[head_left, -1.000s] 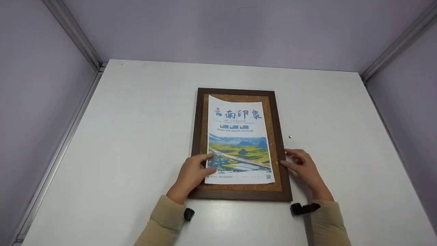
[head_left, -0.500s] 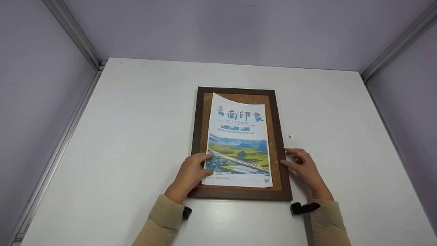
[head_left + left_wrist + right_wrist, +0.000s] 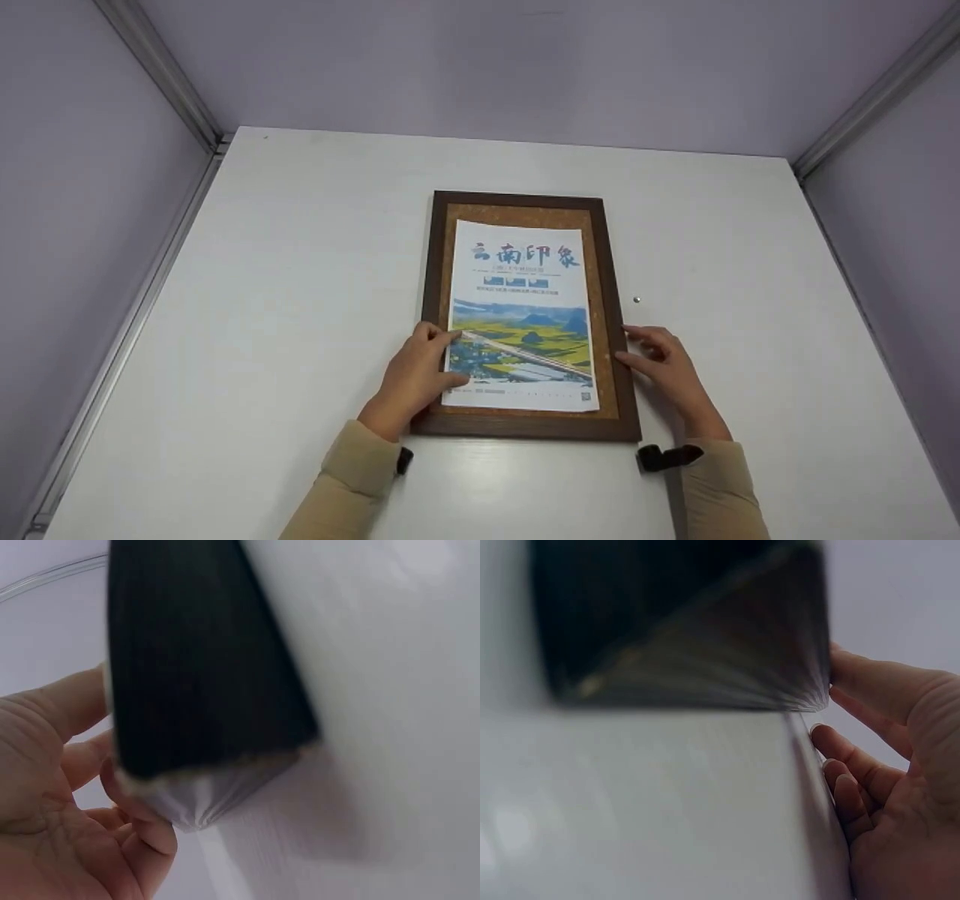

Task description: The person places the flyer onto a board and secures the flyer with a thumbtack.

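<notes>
A printed poster (image 3: 521,315), with large characters above a landscape picture, lies on the brown cork-like backing (image 3: 555,217) inside a dark brown picture frame (image 3: 525,427). My left hand (image 3: 412,375) reaches over the frame's left side. Its thumb and a fingertip rest on the poster near the lower left edge. In the left wrist view its other fingers (image 3: 154,832) bend beside the frame's outer side. My right hand (image 3: 667,367) holds the frame's right side between thumb and index finger. The right wrist view shows its remaining fingers (image 3: 847,772) bent below the frame edge, close to the table.
The frame lies on a white table (image 3: 300,262) enclosed by pale purple panels (image 3: 510,75). A small shiny round bit (image 3: 637,299) lies to the right of the frame. Dark wrist devices (image 3: 664,458) sit at both tan sleeves (image 3: 724,487).
The poster first shifted slightly down and straightened to the right. Then its lifted upper left corner came down and lies flatter. My left fingers changed position at its left edge; the right hand stayed.
</notes>
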Tool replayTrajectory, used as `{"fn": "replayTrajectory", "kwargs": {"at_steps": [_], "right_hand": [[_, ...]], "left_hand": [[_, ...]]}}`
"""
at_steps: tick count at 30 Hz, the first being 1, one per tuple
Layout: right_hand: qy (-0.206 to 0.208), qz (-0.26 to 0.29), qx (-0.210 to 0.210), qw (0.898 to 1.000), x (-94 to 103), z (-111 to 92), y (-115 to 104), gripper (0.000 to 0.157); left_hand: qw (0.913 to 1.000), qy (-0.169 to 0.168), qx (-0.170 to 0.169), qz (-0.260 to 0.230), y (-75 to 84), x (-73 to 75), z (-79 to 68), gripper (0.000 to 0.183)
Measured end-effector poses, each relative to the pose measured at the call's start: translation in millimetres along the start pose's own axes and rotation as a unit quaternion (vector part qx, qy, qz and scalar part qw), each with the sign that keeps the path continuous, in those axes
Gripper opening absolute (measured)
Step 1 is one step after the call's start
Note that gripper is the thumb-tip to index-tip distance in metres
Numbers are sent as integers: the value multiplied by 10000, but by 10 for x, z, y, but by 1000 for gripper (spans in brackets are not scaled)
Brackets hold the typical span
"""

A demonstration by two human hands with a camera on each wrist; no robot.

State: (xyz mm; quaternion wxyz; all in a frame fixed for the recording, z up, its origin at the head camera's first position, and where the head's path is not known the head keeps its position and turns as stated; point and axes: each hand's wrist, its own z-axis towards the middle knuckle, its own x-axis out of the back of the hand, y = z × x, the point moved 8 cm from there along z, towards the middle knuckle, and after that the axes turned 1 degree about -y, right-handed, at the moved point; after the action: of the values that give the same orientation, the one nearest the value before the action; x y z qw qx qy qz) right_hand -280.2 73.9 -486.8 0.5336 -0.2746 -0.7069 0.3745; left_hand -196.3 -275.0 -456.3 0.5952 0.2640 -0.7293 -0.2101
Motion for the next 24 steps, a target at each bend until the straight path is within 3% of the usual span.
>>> {"fn": "replayTrajectory", "kwargs": {"at_steps": [6, 16, 20, 24], "right_hand": [[0, -7, -1, 10000, 4, 4, -4, 52], [69, -38, 18, 10000, 13, 24, 20, 50], [50, -15, -37, 10000, 12, 21, 19, 52], [55, -5, -29, 10000, 10, 25, 18, 51]], "left_hand": [[9998, 51, -197, -12, -22, 87, 49, 68], [9989, 139, -178, -404, -234, 264, 316, 59], [9992, -35, -315, -244, -271, 294, 421, 59], [9986, -411, -318, 18, -310, 271, 519, 72]]}}
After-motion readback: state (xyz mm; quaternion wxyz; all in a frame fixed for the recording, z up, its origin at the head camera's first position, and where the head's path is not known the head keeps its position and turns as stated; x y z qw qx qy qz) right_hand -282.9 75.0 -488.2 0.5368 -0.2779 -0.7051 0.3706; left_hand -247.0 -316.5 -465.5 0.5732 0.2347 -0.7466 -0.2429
